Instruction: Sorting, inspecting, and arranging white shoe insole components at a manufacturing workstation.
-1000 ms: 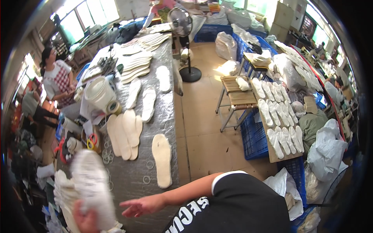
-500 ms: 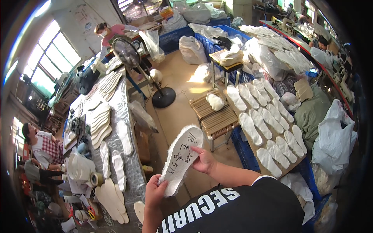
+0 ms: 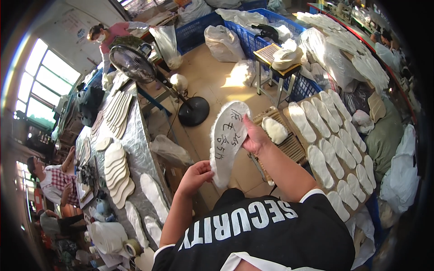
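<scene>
A white shoe insole [image 3: 227, 137] with a fluffy fleece edge hangs upright in front of my chest, its flat face with dark handwriting turned up to me. My right hand [image 3: 257, 136] grips it by the upper right edge, thumb lying on the written face. Low on its other side, my left hand [image 3: 198, 176] has its fingers bent and pinches the fuzzy rim near the narrower end. Fingers behind the insole are hidden. Beyond my right hand, a wad of white fleece [image 3: 274, 129] lies on a slatted stool [image 3: 294, 151].
White insoles in rows cover a board [image 3: 322, 181] on the right. At left, a foil-covered table [image 3: 143, 156] bears stacked insoles [image 3: 117, 174] and a white bucket [image 3: 108, 237]. A standing fan [image 3: 194, 110] and blue crates [image 3: 242, 38] stand ahead. Two people [image 3: 118, 34] [image 3: 58, 180] are at the left.
The insole has risen and moved to the right, turning more upright. Both my hands moved up with it; my left hand has shifted from the lower end to the side rim.
</scene>
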Motion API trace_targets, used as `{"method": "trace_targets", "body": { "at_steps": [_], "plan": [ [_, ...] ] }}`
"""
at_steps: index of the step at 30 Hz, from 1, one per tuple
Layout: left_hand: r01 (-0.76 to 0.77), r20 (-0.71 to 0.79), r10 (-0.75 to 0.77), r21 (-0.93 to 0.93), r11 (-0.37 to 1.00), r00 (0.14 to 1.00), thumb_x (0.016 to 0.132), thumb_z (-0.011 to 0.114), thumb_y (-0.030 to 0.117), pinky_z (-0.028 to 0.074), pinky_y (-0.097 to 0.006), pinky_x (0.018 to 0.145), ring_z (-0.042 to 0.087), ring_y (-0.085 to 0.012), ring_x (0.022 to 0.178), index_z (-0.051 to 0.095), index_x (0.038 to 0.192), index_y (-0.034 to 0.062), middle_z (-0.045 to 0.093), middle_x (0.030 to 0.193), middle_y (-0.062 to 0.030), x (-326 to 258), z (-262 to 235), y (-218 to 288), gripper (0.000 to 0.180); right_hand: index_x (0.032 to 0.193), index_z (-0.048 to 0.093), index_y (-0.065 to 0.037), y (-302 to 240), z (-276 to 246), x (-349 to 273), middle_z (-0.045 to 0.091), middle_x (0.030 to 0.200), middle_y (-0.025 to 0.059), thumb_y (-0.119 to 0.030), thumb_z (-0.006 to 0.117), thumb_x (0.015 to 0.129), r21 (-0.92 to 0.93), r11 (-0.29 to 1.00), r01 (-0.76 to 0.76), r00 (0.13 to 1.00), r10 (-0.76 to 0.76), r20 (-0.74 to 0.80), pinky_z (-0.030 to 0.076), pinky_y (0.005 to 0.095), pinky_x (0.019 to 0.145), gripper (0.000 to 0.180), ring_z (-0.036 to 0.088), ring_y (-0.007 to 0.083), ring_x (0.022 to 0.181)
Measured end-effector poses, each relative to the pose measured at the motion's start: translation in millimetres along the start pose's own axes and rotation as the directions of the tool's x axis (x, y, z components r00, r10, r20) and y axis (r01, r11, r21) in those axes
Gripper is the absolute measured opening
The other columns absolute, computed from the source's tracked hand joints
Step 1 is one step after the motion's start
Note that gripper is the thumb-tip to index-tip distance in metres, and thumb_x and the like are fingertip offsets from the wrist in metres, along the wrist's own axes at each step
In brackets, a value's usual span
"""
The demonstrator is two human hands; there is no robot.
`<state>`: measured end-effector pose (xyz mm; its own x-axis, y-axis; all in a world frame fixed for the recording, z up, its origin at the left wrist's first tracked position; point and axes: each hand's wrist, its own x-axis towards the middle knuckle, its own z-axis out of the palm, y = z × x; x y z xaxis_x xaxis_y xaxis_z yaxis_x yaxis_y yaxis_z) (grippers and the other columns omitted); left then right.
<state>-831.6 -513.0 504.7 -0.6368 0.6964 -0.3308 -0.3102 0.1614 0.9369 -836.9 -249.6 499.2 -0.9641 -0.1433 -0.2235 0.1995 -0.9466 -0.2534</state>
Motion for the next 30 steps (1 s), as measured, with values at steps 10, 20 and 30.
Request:
{"method": "trace_targets", "body": {
  "at_steps": [10, 20, 30],
  "plan": [
    [-0.400, 0.221, 0.333, 0.498, 0.770, 0.917, 0.082, 0.069, 0.018, 0.044, -0.030, 0.090, 0.054, -0.0183, 0.107, 0.054, 0.117, -0.0004, 0.062, 0.108, -0.0095, 300, -85, 95, 0.043, 0.135, 0.035, -0.002, -110, 10, 139, 0.046, 0.134, 0.0160, -0.041, 0.033, 0.099, -0.056, 0.933, 0.355, 0.903, -0.358, -0.236, 0.037, 0.0489, 0.104, 0.053, 0.045, 0.0317, 0.123],
    [0.249, 0.428, -0.193, -0.077, 0.965, 0.883, 0.093, 0.051, 0.015, 0.048, -0.027, 0.074, 0.061, -0.0121, 0.085, 0.056, 0.112, 0.0031, 0.064, 0.095, -0.0024, 499, -128, 136, 0.024, 0.130, 0.044, -0.002, -207, -47, 293, 0.055, 0.125, 0.0147, -0.040, 0.040, 0.097, 0.054, 0.911, 0.410, 0.887, -0.384, -0.254, 0.041, 0.0437, 0.099, 0.050, 0.054, 0.0284, 0.113],
    [0.389, 0.579, -0.391, 0.135, 0.911, 0.715, 0.084, 0.063, 0.005, 0.051, -0.033, 0.080, 0.063, -0.0198, 0.090, 0.056, 0.113, -0.0027, 0.064, 0.104, -0.0104, 632, -163, 140, 0.032, 0.120, 0.049, -0.005, -222, -97, 389, 0.060, 0.105, 0.0057, -0.013, 0.046, 0.094, -0.219, 0.815, 0.537, 0.620, -0.557, -0.552, 0.050, 0.0305, 0.074, 0.027, 0.061, 0.0167, 0.088]
  ]
}}
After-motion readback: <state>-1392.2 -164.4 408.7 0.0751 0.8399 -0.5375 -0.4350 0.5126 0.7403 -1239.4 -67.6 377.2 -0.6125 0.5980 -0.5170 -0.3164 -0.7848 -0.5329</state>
